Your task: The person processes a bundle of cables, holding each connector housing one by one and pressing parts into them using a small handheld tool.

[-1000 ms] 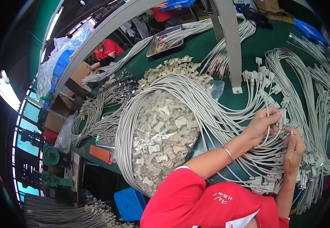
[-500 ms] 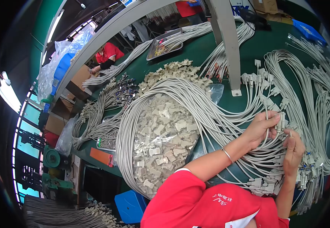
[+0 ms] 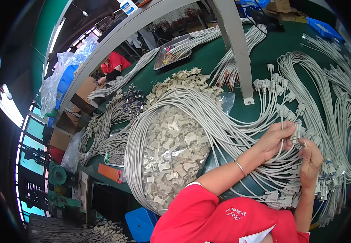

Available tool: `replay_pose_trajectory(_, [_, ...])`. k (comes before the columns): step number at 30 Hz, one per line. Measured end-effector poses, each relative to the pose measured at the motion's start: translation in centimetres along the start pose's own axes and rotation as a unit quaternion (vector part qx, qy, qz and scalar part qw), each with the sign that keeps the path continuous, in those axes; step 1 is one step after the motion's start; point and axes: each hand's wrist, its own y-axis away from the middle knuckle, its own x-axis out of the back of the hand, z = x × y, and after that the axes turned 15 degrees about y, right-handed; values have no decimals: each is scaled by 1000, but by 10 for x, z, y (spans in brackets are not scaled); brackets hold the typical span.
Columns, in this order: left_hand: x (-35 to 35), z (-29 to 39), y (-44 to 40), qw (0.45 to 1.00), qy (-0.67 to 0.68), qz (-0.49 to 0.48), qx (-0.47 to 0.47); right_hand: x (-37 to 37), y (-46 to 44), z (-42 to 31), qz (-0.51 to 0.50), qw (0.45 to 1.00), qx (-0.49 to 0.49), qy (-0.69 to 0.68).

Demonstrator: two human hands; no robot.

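Observation:
My left hand (image 3: 275, 139) is closed around a beige cable connector (image 3: 296, 130), with its grey cable running down past the palm. Close on its right, my right hand (image 3: 310, 158) has thumb and forefinger pinched together near the connector's lower end. A small pale thing shows at those fingertips, too small to name. Grey cables (image 3: 199, 103) arch in a thick bundle from the left and pass under my left forearm. More beige connectors (image 3: 278, 198) lie below the hands, and others (image 3: 273, 84) stand above them.
A clear bag of beige connector housings (image 3: 175, 148) lies left of my arm. A grey metal post (image 3: 240, 60) rises from the green table. Further cable bundles (image 3: 305, 77) lie on the right. A co-worker in red (image 3: 114, 62) handles cables at the far left. A metal tray (image 3: 172, 50) sits behind.
The whole view has shifted slightly. My left hand keeps its hold on the connector, and my right fingers remain pinched beside it with only a small shift.

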Motion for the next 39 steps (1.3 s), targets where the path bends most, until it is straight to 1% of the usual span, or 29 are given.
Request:
replay_pose_trajectory(19, [9, -5, -5, 999, 26, -7, 18, -1, -1, -2, -13, 1000, 6, 13])
replay_pose_trajectory(21, [8, -5, -5, 1000, 22, -2, 16, -3, -1, -1, 10, 999, 24, 22])
replay_pose_trajectory(23, [7, -5, -5, 1000, 19, 3, 15, -2, -1, -2, 7, 1000, 23, 20])
replay_pose_trajectory(30, [11, -9, -8, 999, 20, -24, 19, -1, -1, -3, 8, 1000, 20, 14])
replay_pose_trajectory(31, [14, -10, -11, 999, 15, -30, 15, -2, 2, 6, 3, 999, 31, 27])
replay_pose_trajectory(32, [16, -11, -10, 1000, 0, -25, 8, -4, 1, 6, 6, 1000, 22, 13])
replay_pose_trajectory(34, [16, -11, -10, 1000, 15, -23, 11, -5, 4, 8, -1, 1000, 4, 13])
replay_pose_trajectory(35, [15, -11, -9, 1000, 14, -5, 10, -8, 1, 5, -3, 1000, 8, 15])
replay_pose_trajectory(37, [13, -10, -9, 1000, 19, -9, 9, -7, 2, 4, 21, 999, 14, 23])
replay_pose_trajectory(38, [14, -11, -11, 999, 33, -15, 14, -4, 3, 8, -5, 1000, 7, 21])
replay_pose_trajectory(39, [15, -13, -13, 999, 34, -27, 13, -4, 4, 9, -4, 1000, 0, 27])
